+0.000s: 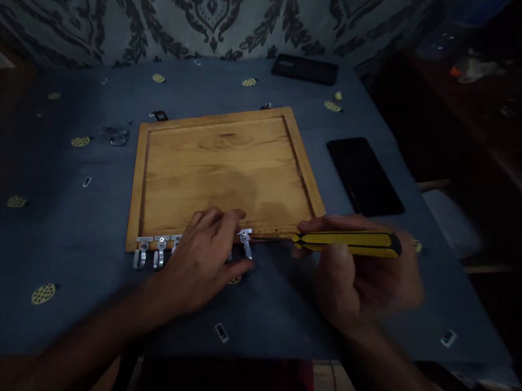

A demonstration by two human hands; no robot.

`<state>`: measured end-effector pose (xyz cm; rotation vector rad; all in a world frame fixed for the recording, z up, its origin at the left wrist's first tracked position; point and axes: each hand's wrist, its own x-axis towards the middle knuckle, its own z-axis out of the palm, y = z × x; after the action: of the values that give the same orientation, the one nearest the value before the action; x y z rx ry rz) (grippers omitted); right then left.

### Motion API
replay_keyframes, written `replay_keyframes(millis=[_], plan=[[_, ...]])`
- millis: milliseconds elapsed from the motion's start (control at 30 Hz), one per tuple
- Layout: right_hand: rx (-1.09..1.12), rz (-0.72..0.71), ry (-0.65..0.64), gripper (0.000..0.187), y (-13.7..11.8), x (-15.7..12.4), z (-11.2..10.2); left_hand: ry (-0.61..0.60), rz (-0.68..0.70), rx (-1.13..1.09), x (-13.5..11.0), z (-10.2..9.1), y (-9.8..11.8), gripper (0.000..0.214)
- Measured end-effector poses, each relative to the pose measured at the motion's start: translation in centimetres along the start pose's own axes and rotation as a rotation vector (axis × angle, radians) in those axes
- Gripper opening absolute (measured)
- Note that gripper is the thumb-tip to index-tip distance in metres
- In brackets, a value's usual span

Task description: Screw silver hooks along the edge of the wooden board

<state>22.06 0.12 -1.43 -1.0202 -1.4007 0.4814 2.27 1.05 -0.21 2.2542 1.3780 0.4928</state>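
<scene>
A wooden framed board (217, 172) lies flat on the cloth, with several silver metal hooks (160, 250) along its near edge. My left hand (203, 258) bends over that edge, hiding some hooks. Its index finger and thumb close around a tilted metal hook (245, 242), the thumb at the hook's lower end. In my right hand (364, 281) is a yellow and black screwdriver (349, 241), its handle gripped between the fingers and thumb. The dark, thin shaft points left toward the tilted hook; whether its tip touches anything I cannot tell.
A black phone (364, 175) lies right of the board, and a dark rectangular case or phone (304, 69) at the back. Left of the board is a small clear bag of hardware (117, 135). Dark hangers (159, 115) stick out behind the board. The blue tablecloth (90, 308) has pineapple prints.
</scene>
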Motion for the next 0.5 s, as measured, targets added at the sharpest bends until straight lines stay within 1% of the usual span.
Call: replay_keyframes(millis=[167,367,433,500], plan=[[-0.071,0.052,-0.084,0.022,-0.12,-0.18,-0.64,0.015,-0.017,0.03,-0.05,0.13,0.04,0.067],[-0.066,0.04,-0.175,0.021,-0.11,-0.06,-0.28,0.0,-0.007,0.061,-0.09,-0.03,0.07,0.067],[-0.056,0.031,-0.188,0.018,-0.04,0.0,-0.11,-0.007,-0.001,0.057,-0.2,-0.08,0.03,0.064],[-0.053,0.039,-0.168,0.015,0.07,0.01,0.01,-0.008,0.007,0.051,-0.3,-0.07,-0.05,0.063]])
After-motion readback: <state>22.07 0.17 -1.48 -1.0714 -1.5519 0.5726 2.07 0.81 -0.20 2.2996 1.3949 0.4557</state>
